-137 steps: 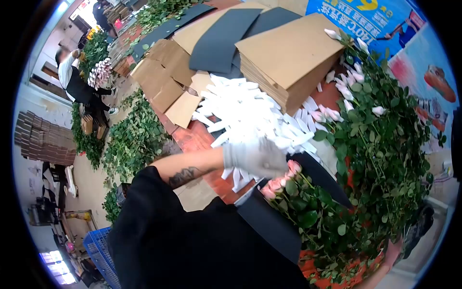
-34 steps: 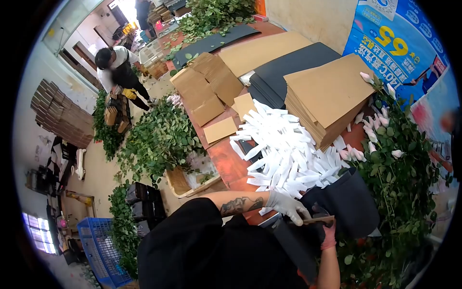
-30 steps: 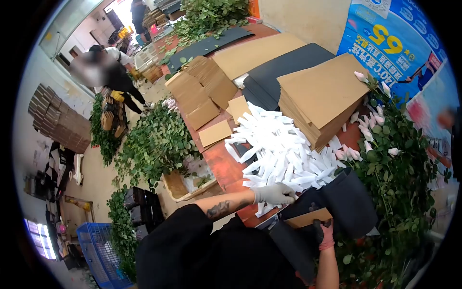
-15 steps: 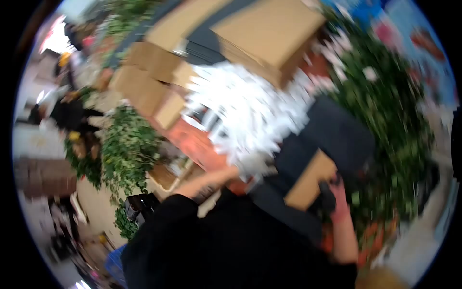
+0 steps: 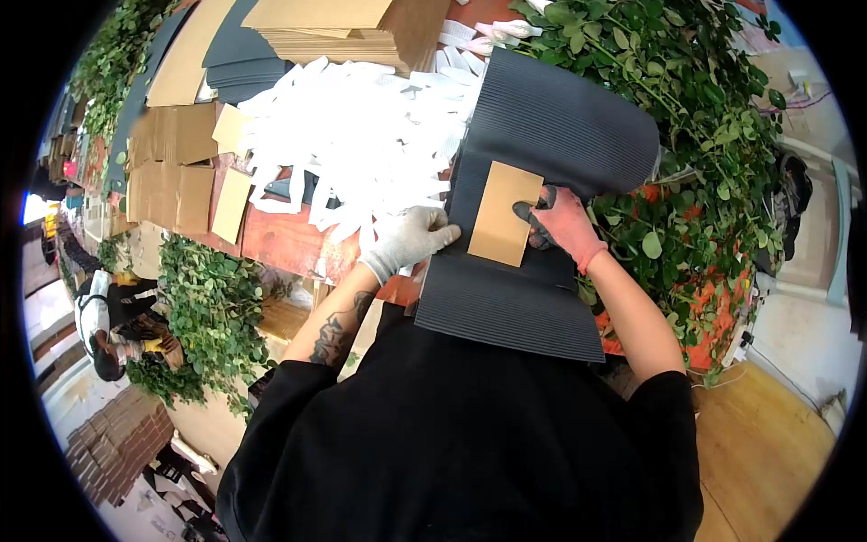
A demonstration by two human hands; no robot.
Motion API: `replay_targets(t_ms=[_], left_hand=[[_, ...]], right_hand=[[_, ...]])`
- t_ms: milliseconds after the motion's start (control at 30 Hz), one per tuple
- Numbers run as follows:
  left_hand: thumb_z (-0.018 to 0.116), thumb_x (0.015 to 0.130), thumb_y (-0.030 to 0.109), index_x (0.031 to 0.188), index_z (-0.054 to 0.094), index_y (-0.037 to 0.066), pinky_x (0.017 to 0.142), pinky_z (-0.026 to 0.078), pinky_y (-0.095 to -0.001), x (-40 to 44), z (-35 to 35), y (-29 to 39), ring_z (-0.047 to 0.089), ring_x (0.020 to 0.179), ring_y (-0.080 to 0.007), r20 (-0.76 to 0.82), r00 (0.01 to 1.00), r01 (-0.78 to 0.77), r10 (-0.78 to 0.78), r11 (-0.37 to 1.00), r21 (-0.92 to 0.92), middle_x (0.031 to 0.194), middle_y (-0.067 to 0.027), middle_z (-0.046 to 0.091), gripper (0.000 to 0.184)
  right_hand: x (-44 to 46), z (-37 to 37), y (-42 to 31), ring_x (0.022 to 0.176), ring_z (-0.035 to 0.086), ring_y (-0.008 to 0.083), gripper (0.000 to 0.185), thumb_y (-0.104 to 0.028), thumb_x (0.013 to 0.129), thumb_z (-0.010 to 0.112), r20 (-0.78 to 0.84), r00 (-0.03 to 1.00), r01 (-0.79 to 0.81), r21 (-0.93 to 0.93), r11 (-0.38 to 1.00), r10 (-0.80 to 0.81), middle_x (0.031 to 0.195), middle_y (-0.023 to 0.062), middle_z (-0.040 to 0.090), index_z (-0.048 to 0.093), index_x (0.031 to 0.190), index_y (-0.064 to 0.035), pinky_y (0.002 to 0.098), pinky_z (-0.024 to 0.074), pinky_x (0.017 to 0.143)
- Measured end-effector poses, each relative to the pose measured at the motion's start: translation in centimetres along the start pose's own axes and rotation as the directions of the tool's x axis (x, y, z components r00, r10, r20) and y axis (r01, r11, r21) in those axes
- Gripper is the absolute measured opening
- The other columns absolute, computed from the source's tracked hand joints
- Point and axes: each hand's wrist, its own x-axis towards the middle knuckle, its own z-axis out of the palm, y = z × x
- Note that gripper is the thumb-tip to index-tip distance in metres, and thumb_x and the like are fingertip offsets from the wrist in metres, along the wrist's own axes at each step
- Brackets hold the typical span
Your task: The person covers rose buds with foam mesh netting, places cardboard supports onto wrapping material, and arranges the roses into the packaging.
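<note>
Red-gloved right hand [image 5: 564, 226] pinched a rectangular tan cardboard piece [image 5: 499, 221], now nearer the grey-gloved left hand [image 5: 411, 237] (grip unclear) and seemingly positioned upon the long black ribbed sheet [image 5: 560, 117].

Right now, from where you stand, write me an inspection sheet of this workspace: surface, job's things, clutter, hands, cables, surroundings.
Surface: red tabletop, largely covered.
Job's things: tan card lying on a black ribbed sheet; the sheet's far end curls up.
Clutter: white sleeves heaped left of the sheet; brown cardboard stack beyond them; leafy stems on the right.
Hands: gloved left hand at the sheet's left edge; gloved right hand at the card's right edge; how firmly either grips cannot be told.
Cables: thin dark cord at lower right, away from both hands.
Surroundings: another person at far left, near piled greenery.
</note>
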Motion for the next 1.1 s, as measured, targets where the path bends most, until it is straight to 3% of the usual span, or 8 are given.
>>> replay_targets(t_ms=[67,133,267,367,433,533,633,1100], left_hand=[[0.063,0.088,0.029,0.071,0.056,0.002,0.049,0.039,-0.0264,0.1,0.2,0.0,0.045,0.053,-0.0070,-0.023,0.999,-0.027,0.027,0.999,-0.024,0.055,0.0020,0.047,0.033],[0.058,0.092,0.028,0.073,0.057,0.001,0.050,0.040,-0.0263,0.6,-0.1,0.1,0.046,0.053,-0.0064,-0.011,0.998,-0.056,0.057,0.996,0.071,0.056,0.0016,0.049,0.032],[0.058,0.089,0.031,0.072,0.056,0.000,0.057,0.044,-0.0336,0.7,0.2,-1.2,0.053,0.058,-0.0152,-0.005,1.000,0.000,0.000,1.000,0.029,0.058,-0.0055,0.052,0.036],[0.057,0.089,0.032,0.074,0.057,-0.001,0.059,0.044,-0.0347,1.3,0.6,-2.6,0.054,0.060,-0.0166,0.057,0.997,0.061,-0.049,0.971,-0.229,0.059,-0.0070,0.054,0.037],[0.054,0.094,0.024,0.094,0.064,-0.002,0.061,0.047,-0.0255,0.9,0.5,-2.3,0.055,0.064,-0.0079,0.057,0.998,0.008,-0.007,1.000,-0.013,0.073,-0.0029,0.062,0.028],[0.054,0.094,0.024,0.094,0.064,-0.003,0.061,0.047,-0.0265,0.7,0.1,-1.1,0.056,0.064,-0.0082,0.074,0.996,0.046,-0.053,0.995,0.088,0.073,-0.0029,0.063,0.029],[0.053,0.094,0.024,0.094,0.064,-0.002,0.061,0.047,-0.0272,0.9,0.0,-0.8,0.056,0.064,-0.0086,0.083,0.996,0.016,-0.029,0.989,0.149,0.072,-0.0028,0.062,0.029],[0.057,0.089,0.026,0.077,0.062,0.000,0.057,0.044,-0.0291,0.7,-0.9,0.7,0.054,0.058,-0.0119,0.070,0.995,0.054,-0.067,0.983,0.173,0.060,-0.0025,0.056,0.029]], right_hand=[[-0.5,-0.6,-1.1,0.059,0.061,0.0128,0.019,-0.014,0.083,0.063,0.061,0.997,-0.051,0.102,0.993,0.045,0.075,0.0058,0.063,0.061,0.095,0.0009,0.0259,0.0498,0.053],[-1.5,-3.1,-5.1,0.057,0.058,0.0107,0.019,-0.018,0.085,0.064,0.305,0.936,-0.320,0.527,0.787,0.176,0.070,0.0038,0.059,0.061,0.093,-0.0004,0.0245,0.0484,0.051],[-1.5,-3.6,-5.4,0.053,0.060,0.0147,0.019,-0.011,0.081,0.061,0.383,0.906,-0.394,0.602,0.695,0.182,0.071,0.0091,0.062,0.061,0.094,0.0024,0.0290,0.0507,0.049],[-0.7,-1.3,-2.4,0.055,0.062,0.0157,0.016,-0.011,0.081,0.059,0.334,0.918,-0.370,0.529,0.764,0.213,0.068,0.0092,0.062,0.061,0.090,0.0032,0.0307,0.0537,0.053],[-1.2,-2.2,-4.5,0.055,0.059,0.0126,0.015,-0.014,0.083,0.060,0.329,0.914,-0.372,0.450,0.811,0.237,0.067,0.0060,0.060,0.061,0.087,0.0014,0.0277,0.0501,0.050],[-1.2,-1.6,-4.7,0.057,0.058,0.0115,0.015,-0.013,0.085,0.059,0.276,0.947,-0.274,0.433,0.859,0.163,0.068,0.0055,0.060,0.059,0.084,0.0015,0.0263,0.0481,0.049],[-0.6,0.0,-3.7,0.059,0.062,0.0188,0.016,-0.007,0.082,0.052,0.017,1.000,0.006,0.052,0.999,-0.007,0.068,0.0111,0.061,0.059,0.090,0.0039,0.0323,0.0511,0.062],[-1.1,-0.7,-5.8,0.096,0.060,0.0324,0.031,-0.030,0.082,0.059,0.129,0.972,-0.174,-0.169,0.970,0.197,0.087,0.0147,0.066,0.062,0.096,-0.0013,0.0394,0.0457,0.086]])
